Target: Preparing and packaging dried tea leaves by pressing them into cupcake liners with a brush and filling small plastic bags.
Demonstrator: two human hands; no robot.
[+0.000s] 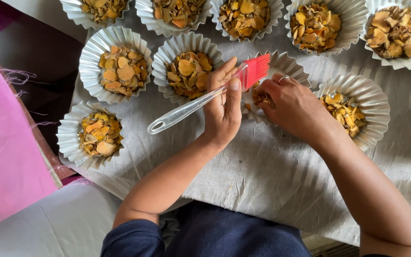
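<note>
There are ten fluted paper cups in view on a wrinkled grey sheet (272, 176). Five stand in the top row, cut partly by the upper edge, four stand in the middle row, and one (96, 134) stands alone at the lower left. Every cup holds dried orange and yellow slices.

The left hand (223, 107) is closed around one brush (205, 95). The thumb lies along the clear plastic handle and the other fingers wrap behind it. The handle points to the lower left and ends in a small loop, and the red bristles point to the upper right, above the rim of the third cup in the middle row (281, 64).

The right hand (295, 107) rests over this same cup and covers most of it. Its fingers are bent down into the slices (261, 97), which they touch; I cannot tell if they pinch any piece. One ring is on a finger of this hand.

The fourth cup of the middle row (362, 95) is just beside the right wrist. One pink cloth (5, 143) lies at the left edge, with loose threads.
</note>
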